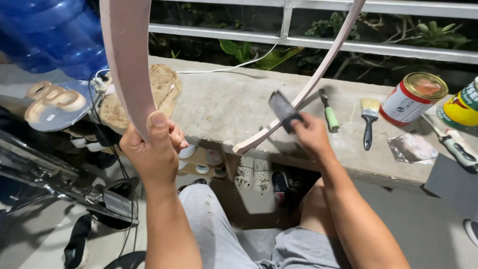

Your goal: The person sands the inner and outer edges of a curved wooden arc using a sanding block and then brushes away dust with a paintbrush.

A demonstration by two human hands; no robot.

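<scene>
My left hand (pixel 152 142) grips one end of a long curved strip of pale wood (pixel 127 55) that arches up out of view and comes back down on the right. Its other end (pixel 249 143) rests on the concrete ledge (pixel 224 107). My right hand (pixel 308 132) holds a dark grey sheet of sandpaper (pixel 283 107) pressed against the strip near that lower end.
On the ledge to the right lie a green-handled tool (pixel 328 112), a small paintbrush (pixel 369 119), two paint cans (pixel 413 97), a foil scrap (pixel 412 148) and a scraper (pixel 458 147). A woven mat (pixel 164 87) and blue water jugs (pixel 55 35) sit left. Sandals lie under the ledge.
</scene>
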